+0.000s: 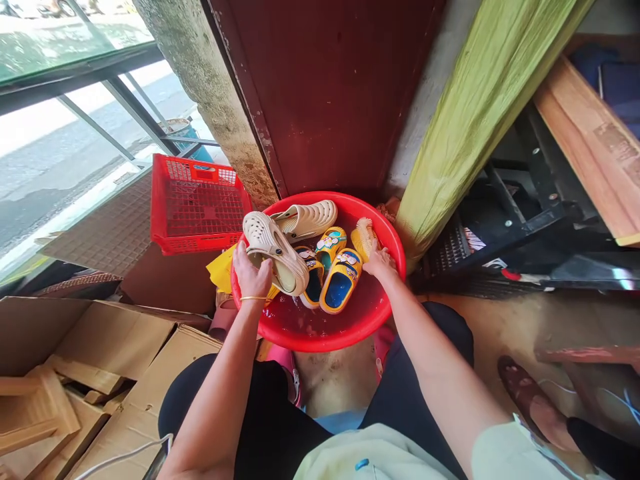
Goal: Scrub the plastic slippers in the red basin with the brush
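- Right up front, nearest the camera, came the pale green shirt (385, 453), with dark trousers (380, 393) spread either side, and beyond the knees sat the red tub (325, 343)!
- Into the tub now: shallow water (295, 325) covered part of the floor, and the shoes were bunched toward the middle and far side.
- Left hand (253, 272), and a firm one: thumb on the near side, fingers round the heel end, holding a cream clog (280, 257) tilted at the tub's left edge.
- Over to the right hand (381, 260), down inside the far right wall, fingers bent against a yellow-and-beige piece (364, 237); shoe on its side or brush, I couldn't tell, nor whether the fingers had closed on it.
- How far along? Midway at best, I judged: one clog was in hand, while the second cream clog (314, 220) and three small shoes (343, 280) lay in the tub, none visibly set aside in the red crate (200, 241).
- And the looks of them! Ridged, holed cream uppers, wet-looking and without obvious dirt; the little ones bright yellow with blue or teal, cartoon figures on top.
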A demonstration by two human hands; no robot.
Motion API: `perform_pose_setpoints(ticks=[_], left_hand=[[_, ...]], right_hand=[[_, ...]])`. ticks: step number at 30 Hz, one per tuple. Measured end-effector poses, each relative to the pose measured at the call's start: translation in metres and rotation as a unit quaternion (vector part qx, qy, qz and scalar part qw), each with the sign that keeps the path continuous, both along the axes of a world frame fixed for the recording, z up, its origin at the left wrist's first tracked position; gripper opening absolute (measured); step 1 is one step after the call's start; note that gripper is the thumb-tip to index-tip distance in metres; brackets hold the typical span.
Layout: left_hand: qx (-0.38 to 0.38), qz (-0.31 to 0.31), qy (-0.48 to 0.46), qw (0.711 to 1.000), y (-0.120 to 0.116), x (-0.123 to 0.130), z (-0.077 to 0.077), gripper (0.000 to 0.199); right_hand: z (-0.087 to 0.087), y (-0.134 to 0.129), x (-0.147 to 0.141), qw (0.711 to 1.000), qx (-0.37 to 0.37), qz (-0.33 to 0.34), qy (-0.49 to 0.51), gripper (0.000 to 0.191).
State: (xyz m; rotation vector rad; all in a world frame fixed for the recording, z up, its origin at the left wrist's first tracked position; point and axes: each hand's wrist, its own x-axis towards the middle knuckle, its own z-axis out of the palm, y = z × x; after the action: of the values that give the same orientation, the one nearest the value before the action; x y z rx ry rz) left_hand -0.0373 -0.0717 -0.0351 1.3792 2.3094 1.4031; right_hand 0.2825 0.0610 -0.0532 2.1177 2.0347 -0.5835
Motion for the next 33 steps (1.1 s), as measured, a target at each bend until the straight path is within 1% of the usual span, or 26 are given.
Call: perform_pose_setpoints(ticks=[2,4,6,8,10,12,13,15,17,18,20,23,25,28,29,30,32,33], left_hand=[[-0.005,-0.001,0.034,0.999,-0.003,0.007,0.01,0.074],[-0.007,0.005,0.061,0.998,-0.006,0.015,0.018,0.061],[-0.006,0.032,0.076,0.997,-0.008,0.022,0.023,0.049],[-0.001,0.047,0.091,0.995,-0.011,0.029,0.026,0.041],[0.007,0.028,0.113,0.993,-0.015,0.036,0.028,0.037],[-0.008,-0.018,0.135,0.991,-0.018,0.044,0.029,0.034],[-0.035,-0.047,0.141,0.988,-0.02,0.048,0.029,0.032],[-0.127,-0.102,0.132,0.978,-0.021,0.055,0.027,0.033],[-0.216,-0.126,0.115,0.961,-0.021,0.061,0.024,0.04],[-0.244,-0.128,0.111,0.955,-0.02,0.063,0.022,0.045],[-0.276,-0.129,0.118,0.945,-0.018,0.069,0.019,0.054],[-0.322,-0.158,0.14,0.923,-0.016,0.077,0.02,0.062],[-0.361,-0.175,0.165,0.901,-0.016,0.081,0.025,0.062],[-0.397,-0.176,0.205,0.877,-0.017,0.084,0.037,0.062],[-0.397,-0.173,0.212,0.876,-0.017,0.085,0.04,0.06],[-0.386,-0.168,0.212,0.882,-0.017,0.085,0.042,0.056],[-0.332,-0.167,0.188,0.909,-0.017,0.085,0.04,0.048],[-0.291,-0.177,0.155,0.927,-0.015,0.086,0.036,0.043]], right_hand=[[-0.001,0.001,0.0,1.0,-0.001,-0.005,0.004,0.109],[-0.003,0.002,0.001,1.0,0.002,-0.003,0.006,0.113],[-0.006,0.001,0.001,1.0,0.003,0.005,0.009,0.118],[-0.008,0.0,0.001,1.0,0.004,0.008,0.015,0.121],[-0.011,-0.001,-0.001,1.0,0.006,0.002,0.018,0.119],[-0.01,-0.002,-0.002,1.0,0.007,-0.008,0.018,0.115],[-0.009,-0.003,-0.003,1.0,0.01,-0.012,0.018,0.113],[-0.005,-0.003,-0.002,0.999,0.017,-0.014,0.024,0.111],[0.003,-0.003,0.001,0.999,0.027,-0.009,0.033,0.112],[0.007,-0.003,0.003,0.999,0.032,-0.006,0.036,0.113],[0.015,-0.004,0.006,0.998,0.045,-0.002,0.04,0.116],[0.025,-0.009,0.011,0.996,0.08,0.007,0.044,0.116],[0.03,-0.012,0.013,0.993,0.106,0.017,0.047,0.114],[0.039,-0.015,0.016,0.987,0.14,0.03,0.067,0.113],[0.042,-0.015,0.017,0.985,0.15,0.032,0.081,0.114],[0.045,-0.014,0.018,0.982,0.158,0.03,0.099,0.115],[0.05,-0.013,0.018,0.973,0.168,0.024,0.154,0.115],[0.051,-0.012,0.017,0.966,0.17,0.019,0.192,0.113]])
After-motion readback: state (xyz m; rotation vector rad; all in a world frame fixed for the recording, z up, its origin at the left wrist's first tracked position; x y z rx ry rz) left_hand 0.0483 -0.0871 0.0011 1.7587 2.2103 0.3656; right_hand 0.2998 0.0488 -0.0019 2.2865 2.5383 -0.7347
